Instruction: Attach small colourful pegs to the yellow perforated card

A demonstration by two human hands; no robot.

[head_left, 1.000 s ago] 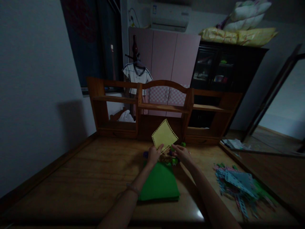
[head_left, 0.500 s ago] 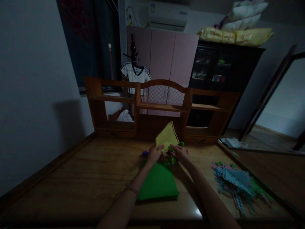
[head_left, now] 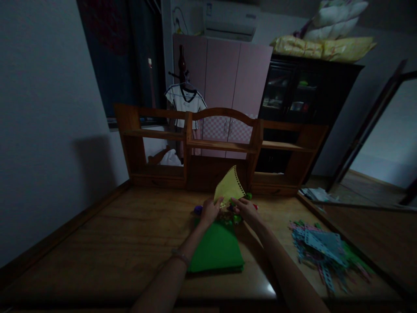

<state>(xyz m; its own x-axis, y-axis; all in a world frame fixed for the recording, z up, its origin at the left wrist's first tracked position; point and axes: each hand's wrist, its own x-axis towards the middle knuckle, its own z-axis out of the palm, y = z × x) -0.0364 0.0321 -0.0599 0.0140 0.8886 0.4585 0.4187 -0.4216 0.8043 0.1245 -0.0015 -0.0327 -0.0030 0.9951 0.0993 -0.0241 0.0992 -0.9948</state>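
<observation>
Both arms stretched forward; left hand (head_left: 210,210) pinches yellow panel (head_left: 229,188) upright, right hand (head_left: 246,208) grips panel's lower edge.

A big brown wooden worktop (head_left: 97,243) carries everything. A flat green sheet (head_left: 216,252) lies in the middle. Small colourful bits (head_left: 233,213) sit just behind it (too dark to tell what). A messy heap of blue and green strips (head_left: 325,252) lies at the right. A wooden shelf (head_left: 221,145) stands at the back edge.
</observation>
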